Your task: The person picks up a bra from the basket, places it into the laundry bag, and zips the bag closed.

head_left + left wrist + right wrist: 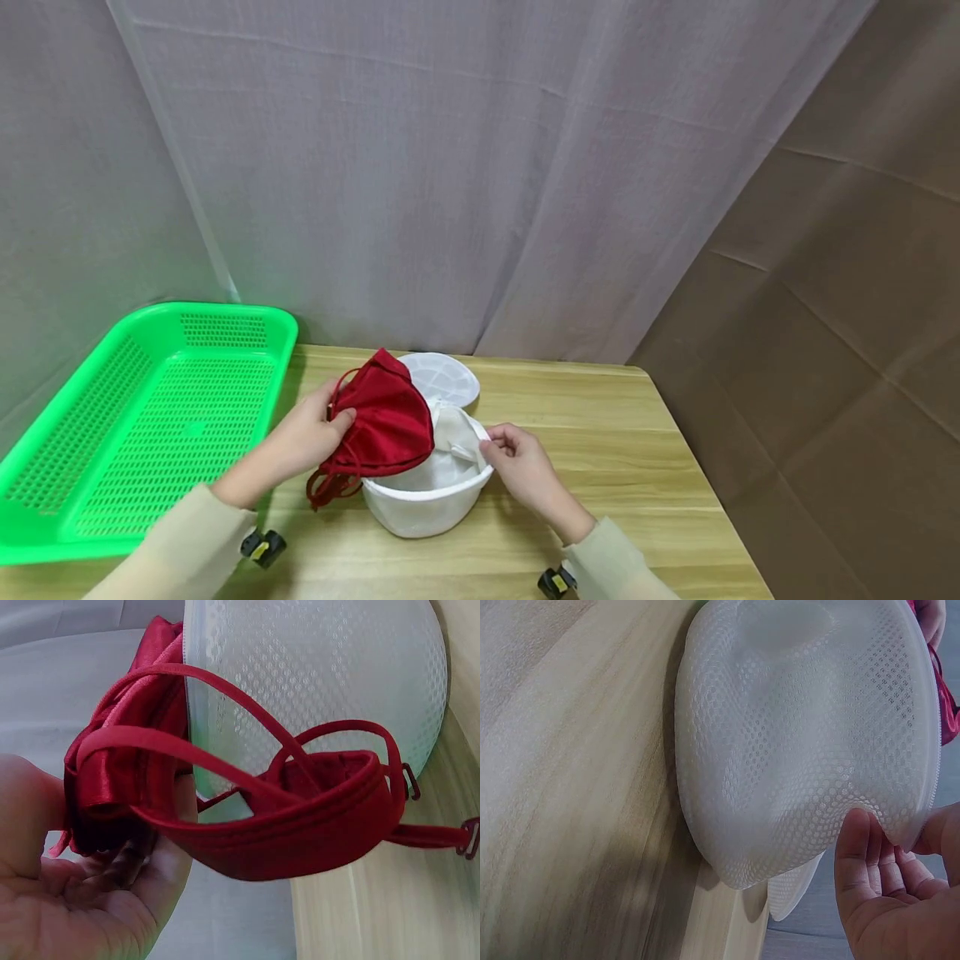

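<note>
A red bra point(388, 418), folded with its cups together, is held by my left hand point(318, 431) over the left part of a white mesh laundry bag point(426, 510). The bra's straps point(217, 761) and hook ends hang loose by the bag in the left wrist view. My right hand point(523, 471) pinches the bag's zipped rim at its right side, thumb on one side and fingers on the mesh point(802, 772). The bag's round lid point(438, 377) is flipped back behind it. The bra covers part of the opening.
To the left lies a large green plastic basket point(283, 367) with perforated sides. The wooden table point(600, 425) carries the bag and ends at a grey curtain point(390, 183) behind. A brown cloth point(840, 333) hangs along the right.
</note>
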`<state>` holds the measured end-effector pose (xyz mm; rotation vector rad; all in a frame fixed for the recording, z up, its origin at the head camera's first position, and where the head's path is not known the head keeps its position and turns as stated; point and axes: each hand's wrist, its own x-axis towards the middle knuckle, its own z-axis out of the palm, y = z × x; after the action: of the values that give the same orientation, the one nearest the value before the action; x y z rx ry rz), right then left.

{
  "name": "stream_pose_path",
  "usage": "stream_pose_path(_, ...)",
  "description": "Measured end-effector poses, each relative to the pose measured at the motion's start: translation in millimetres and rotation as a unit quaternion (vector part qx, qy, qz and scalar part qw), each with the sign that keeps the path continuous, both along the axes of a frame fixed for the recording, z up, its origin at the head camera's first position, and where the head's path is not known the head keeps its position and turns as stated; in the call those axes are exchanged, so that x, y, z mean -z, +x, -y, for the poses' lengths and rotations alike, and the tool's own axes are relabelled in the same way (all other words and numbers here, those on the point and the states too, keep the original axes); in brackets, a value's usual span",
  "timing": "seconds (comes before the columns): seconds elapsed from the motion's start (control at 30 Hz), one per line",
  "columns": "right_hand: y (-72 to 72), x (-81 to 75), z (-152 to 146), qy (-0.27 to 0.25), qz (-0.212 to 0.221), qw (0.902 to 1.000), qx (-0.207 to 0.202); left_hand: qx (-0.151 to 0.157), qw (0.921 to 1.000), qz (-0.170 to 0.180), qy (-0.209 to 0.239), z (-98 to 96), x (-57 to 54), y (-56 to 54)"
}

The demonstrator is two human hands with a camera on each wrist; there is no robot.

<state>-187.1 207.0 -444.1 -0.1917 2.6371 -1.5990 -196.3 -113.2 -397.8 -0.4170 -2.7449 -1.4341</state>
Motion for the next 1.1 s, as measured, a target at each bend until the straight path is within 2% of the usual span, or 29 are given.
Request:
stream_pose_path(0.17, 3.7, 3.6, 2, 0.007, 0.004, 1.0, -0.002, 0.007, 1.0, 0.001, 0.001, -6.2, 7.7, 1.7)
stream_pose_path(0.33, 5.0, 2.9, 4, 0.006, -0.002, 1.0, -0.004, 0.028, 0.9994, 0.007, 0.017, -11.8, 12.9, 0.1)
stream_pose_path(0.5, 2.7, 2.5, 4, 0.006, -0.004, 1.0, -0.006, 0.041, 0.999, 0.005, 0.018, -16.2, 12.7, -0.3)
stream_pose_path(0.77, 0.1, 1.8, 4, 0.003, -0.007, 1.0, -0.005, 0.067, 0.9976, -0.007, -0.015, -21.5, 15.5, 0.5)
stream_pose_path(0.97, -0.6, 2.8, 5, 0.005, -0.008, 0.9999, -0.005, 0.091, 0.9957, 0.008, -0.009, -24.1, 14.4, 1.7)
stream_pose_path(1.1, -0.6, 3.7, 6, -0.004, -0.013, 0.9999, -0.004, 0.116, 0.9932, -0.002, -0.008, -29.0, 14.2, 2.5)
